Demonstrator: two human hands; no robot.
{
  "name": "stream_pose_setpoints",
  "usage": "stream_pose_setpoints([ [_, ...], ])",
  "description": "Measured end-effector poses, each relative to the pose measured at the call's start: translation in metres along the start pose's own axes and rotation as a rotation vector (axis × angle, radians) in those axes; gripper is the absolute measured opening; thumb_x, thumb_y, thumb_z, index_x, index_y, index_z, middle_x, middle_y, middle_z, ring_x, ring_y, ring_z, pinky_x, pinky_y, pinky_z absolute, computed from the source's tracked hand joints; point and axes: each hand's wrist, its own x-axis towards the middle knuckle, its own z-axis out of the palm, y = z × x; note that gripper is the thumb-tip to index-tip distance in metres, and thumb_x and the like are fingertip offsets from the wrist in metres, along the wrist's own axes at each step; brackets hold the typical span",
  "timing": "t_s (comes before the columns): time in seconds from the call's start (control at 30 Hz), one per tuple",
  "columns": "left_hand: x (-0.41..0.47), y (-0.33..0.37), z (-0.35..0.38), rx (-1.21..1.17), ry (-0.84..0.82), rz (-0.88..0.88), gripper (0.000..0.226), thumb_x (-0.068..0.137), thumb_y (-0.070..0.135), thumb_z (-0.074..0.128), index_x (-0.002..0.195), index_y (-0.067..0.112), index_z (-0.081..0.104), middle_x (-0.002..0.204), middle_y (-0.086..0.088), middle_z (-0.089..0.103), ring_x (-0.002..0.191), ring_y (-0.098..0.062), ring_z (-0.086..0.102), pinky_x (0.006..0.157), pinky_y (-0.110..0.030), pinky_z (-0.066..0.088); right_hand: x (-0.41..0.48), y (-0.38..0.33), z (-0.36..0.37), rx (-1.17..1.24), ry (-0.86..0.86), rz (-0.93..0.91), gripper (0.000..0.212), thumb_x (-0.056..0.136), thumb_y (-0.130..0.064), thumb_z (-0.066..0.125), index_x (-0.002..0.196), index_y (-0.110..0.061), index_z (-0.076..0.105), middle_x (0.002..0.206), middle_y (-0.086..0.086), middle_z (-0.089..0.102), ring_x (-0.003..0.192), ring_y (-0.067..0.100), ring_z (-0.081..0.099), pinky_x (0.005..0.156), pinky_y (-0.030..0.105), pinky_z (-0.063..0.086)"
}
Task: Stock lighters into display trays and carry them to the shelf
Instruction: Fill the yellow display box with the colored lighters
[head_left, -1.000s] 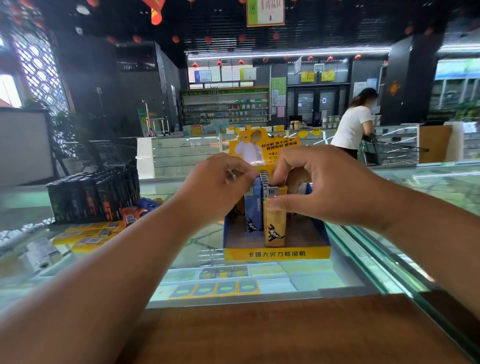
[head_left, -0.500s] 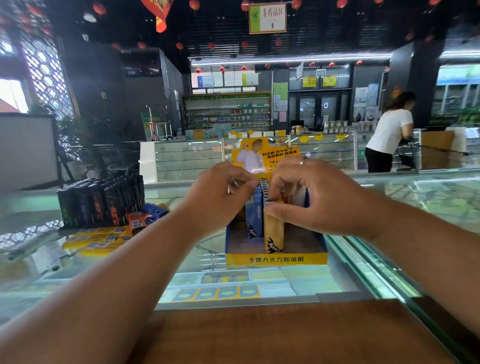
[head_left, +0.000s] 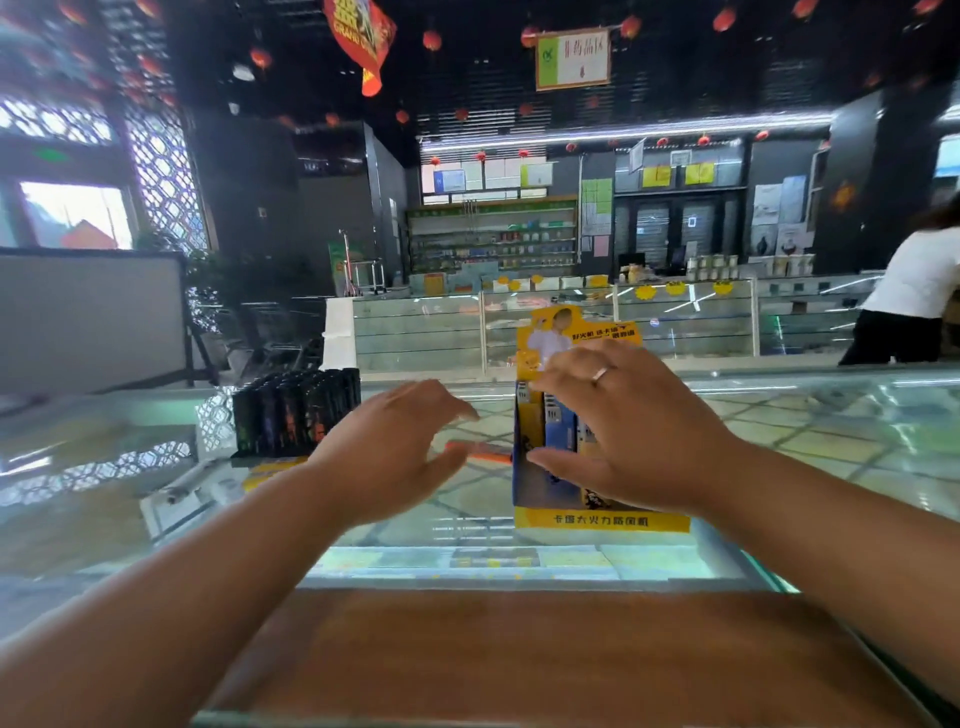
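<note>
A yellow and blue display tray (head_left: 602, 519) with a tall yellow backing card stands on the glass counter (head_left: 831, 441). Yellow and blue lighters (head_left: 556, 426) stand upright in its left part. My right hand (head_left: 634, 431) hovers over them with fingers spread, fingertips touching their tops and thumb low at the tray's left side; it covers the rest of the tray. My left hand (head_left: 395, 447) is open to the left of the tray, holding nothing. An orange lighter (head_left: 485, 454) lies flat on the glass between my left hand and the tray.
A block of black lighters (head_left: 296, 410) stands on the counter at the left, with yellow packets in front of it. A wooden strip (head_left: 519, 654) runs along the near edge. A person in a white top (head_left: 914, 291) stands far right behind another counter.
Both hands have let go of the lighters they pinched in the tray. My left hand has drawn away to the left and opened. The camera has turned left, so the tray sits further right.
</note>
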Motion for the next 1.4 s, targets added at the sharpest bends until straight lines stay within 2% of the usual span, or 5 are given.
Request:
stream_pose_setpoints([
  [0.1,-0.03,-0.016,-0.011,0.019,-0.018,-0.03,0.046,0.092,0.057,0.045,0.129,0.032,0.053,0.102,0.021,0.045,0.092,0.0,0.043,0.089,-0.026,0.043,0.009,-0.021,-0.006,0.011,-0.03,-0.055,0.072,0.086,-0.072,0.027,0.13,-0.023,0.056,0.134,0.001,0.056,0.129,0.025,0.044,0.107,0.041,0.034],
  [0.57,-0.139,-0.118,-0.041,0.047,-0.151,-0.415,0.102,0.066,0.095,0.021,0.138,0.026,0.041,0.134,0.002,0.048,0.12,-0.015,0.047,0.102,-0.035,0.039,0.081,-0.112,0.027,0.082,-0.134,-0.209,0.071,0.084,-0.071,0.03,0.13,-0.021,0.052,0.134,0.006,0.053,0.118,0.026,0.049,0.098,0.039,0.044],
  [0.73,-0.146,-0.156,-0.046,-0.091,-0.146,-0.607,0.063,0.086,0.064,0.052,0.137,0.027,0.046,0.14,-0.003,0.045,0.126,-0.019,0.046,0.106,-0.036,0.038,0.101,-0.135,0.041,0.144,-0.116,-0.242,0.071,0.081,-0.07,0.027,0.125,-0.022,0.057,0.127,0.003,0.057,0.112,0.023,0.053,0.093,0.036,0.043],
  [1.17,-0.122,-0.182,-0.018,-0.084,-0.206,-0.733,0.031,0.095,0.032,0.057,0.124,0.022,0.059,0.125,-0.005,0.059,0.102,-0.017,0.053,0.084,-0.032,0.045,0.111,-0.141,0.086,0.37,-0.059,-0.155,0.07,0.081,-0.076,0.026,0.123,-0.03,0.057,0.125,-0.01,0.054,0.111,0.013,0.048,0.094,0.034,0.042],
  [1.4,-0.136,-0.173,-0.033,-0.042,-0.234,-0.729,0.032,0.086,0.04,0.063,0.115,0.027,0.062,0.1,0.001,0.068,0.088,-0.015,0.06,0.076,-0.03,0.048,0.11,-0.136,0.09,0.393,-0.031,-0.116,0.066,0.08,-0.075,0.023,0.12,-0.035,0.057,0.126,-0.012,0.053,0.115,0.011,0.041,0.097,0.04,0.036],
])
